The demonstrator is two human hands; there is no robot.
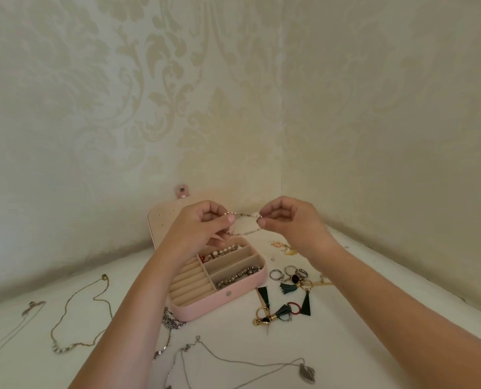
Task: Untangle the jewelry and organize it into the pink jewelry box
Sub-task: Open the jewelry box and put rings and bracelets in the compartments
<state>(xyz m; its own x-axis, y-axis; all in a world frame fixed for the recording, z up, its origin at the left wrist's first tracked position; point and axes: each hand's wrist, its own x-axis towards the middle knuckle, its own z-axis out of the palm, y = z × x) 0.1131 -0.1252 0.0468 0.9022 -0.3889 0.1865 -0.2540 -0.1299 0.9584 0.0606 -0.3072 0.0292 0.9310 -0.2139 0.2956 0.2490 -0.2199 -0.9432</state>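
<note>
Pink leatherette jewelry box (235,300) lies open just below both hands. Left hand (202,226) and right hand (287,223) pinch a thin beaded chain (246,215), stretched sideways between them, the left nearer the box.

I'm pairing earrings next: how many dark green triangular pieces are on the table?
2. One dark green triangular piece lies just right of the open pink jewelry box; the other lies farther right, near the metal rings. The arms may hide more.
</note>
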